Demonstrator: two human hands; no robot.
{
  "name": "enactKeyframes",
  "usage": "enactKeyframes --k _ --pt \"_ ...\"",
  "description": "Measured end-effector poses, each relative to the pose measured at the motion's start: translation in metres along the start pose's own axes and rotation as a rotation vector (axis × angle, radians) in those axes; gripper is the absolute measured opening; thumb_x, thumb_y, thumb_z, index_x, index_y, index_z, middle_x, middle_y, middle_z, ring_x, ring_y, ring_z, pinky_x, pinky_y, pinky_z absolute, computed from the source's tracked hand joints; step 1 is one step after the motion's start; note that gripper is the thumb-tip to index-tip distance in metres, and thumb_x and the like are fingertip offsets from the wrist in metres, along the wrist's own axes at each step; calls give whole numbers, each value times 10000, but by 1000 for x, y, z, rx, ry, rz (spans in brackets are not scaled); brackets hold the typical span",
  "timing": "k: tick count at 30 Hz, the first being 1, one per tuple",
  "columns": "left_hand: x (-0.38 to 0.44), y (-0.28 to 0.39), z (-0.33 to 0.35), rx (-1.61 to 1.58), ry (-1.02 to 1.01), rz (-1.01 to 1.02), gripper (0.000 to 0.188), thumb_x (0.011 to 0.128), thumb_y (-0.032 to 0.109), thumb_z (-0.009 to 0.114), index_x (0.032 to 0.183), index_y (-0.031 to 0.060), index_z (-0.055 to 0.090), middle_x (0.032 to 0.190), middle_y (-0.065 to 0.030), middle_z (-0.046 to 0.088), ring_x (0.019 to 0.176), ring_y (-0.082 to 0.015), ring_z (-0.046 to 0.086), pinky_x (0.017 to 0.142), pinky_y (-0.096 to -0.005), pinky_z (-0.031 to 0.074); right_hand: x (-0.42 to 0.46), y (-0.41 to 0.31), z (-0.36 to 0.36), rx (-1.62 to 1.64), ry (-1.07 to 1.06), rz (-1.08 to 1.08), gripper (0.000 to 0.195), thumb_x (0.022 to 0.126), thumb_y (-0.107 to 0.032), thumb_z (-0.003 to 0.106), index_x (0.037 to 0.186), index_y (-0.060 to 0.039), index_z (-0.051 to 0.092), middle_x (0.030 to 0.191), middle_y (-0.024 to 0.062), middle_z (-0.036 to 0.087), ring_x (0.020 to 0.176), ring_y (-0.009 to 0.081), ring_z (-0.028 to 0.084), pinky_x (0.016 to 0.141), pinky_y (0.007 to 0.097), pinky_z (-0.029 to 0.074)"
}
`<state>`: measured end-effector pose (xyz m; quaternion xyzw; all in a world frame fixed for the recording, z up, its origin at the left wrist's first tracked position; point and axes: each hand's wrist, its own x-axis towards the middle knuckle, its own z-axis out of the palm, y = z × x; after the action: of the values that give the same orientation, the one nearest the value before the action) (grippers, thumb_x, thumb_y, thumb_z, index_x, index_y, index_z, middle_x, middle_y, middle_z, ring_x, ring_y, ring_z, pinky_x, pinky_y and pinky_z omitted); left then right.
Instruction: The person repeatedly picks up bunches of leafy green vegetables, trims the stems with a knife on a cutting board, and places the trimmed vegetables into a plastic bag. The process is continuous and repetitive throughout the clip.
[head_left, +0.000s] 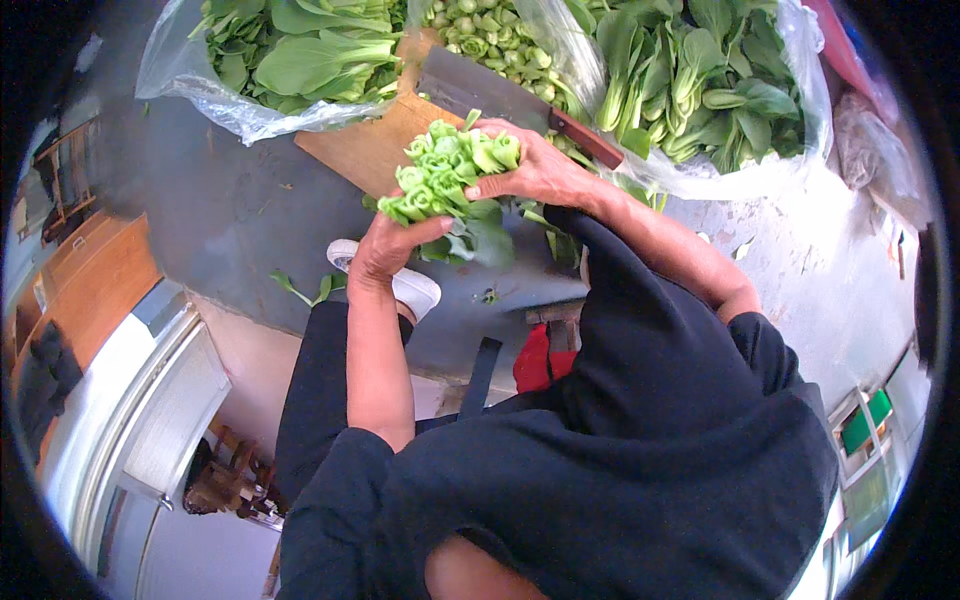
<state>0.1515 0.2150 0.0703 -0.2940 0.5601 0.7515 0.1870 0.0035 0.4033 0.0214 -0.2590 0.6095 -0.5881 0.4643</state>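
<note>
A bundle of bok choy with its cut stem ends facing up is gripped between my left hand and my right hand; its leaves hang below. Behind it lies a wooden cutting board. A cleaver with a wooden handle lies just beyond my right hand, its blade reaching up and left across the board and beside a clear bag of cut bok choy bases. At the upper left, a clear plastic bag holds leafy bok choy. More bok choy fills a bag at the upper right.
Loose leaves lie on the grey floor near a white shoe. A red cloth item shows beside my dark clothing. A wooden piece of furniture and a white door stand at left. Crumpled plastic is at right.
</note>
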Motion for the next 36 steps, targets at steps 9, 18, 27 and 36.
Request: enactKeyframes --k 9,18,27,36 --pt "-7 37 51 234 165 314 557 733 42 754 1248 -10 547 1170 -66 635 1078 -158 585 946 -302 454 -28 -44 -21 470 -55 -36 695 765 -130 799 1361 -25 458 1241 56 588 1147 142 531 1031 308 398" --pt "-1 53 47 -531 114 -40 479 816 85 617 1285 35 529 1161 -121 632 1072 -268 616 947 -403 504 -38 -34 -34 1135 -44 296 523 842 -148 723 1305 -35 507 1228 120 614 1084 219 628 966 392 508" --pt "17 57 46 147 22 10 370 852 152 662 1195 25 605 1097 -24 643 980 -141 598 883 -298 466 -20 -27 -35 339 18 -42 642 685 -293 873 1199 -51 574 1141 50 624 1035 162 584 926 304 465" --pt "12 99 64 922 104 406 538 825 203 718 1311 48 545 1376 -199 506 1333 -273 434 1074 -378 347 -28 -43 -38 168 267 -283 692 678 -199 864 1256 -22 528 1117 68 655 1013 136 602 930 301 474"
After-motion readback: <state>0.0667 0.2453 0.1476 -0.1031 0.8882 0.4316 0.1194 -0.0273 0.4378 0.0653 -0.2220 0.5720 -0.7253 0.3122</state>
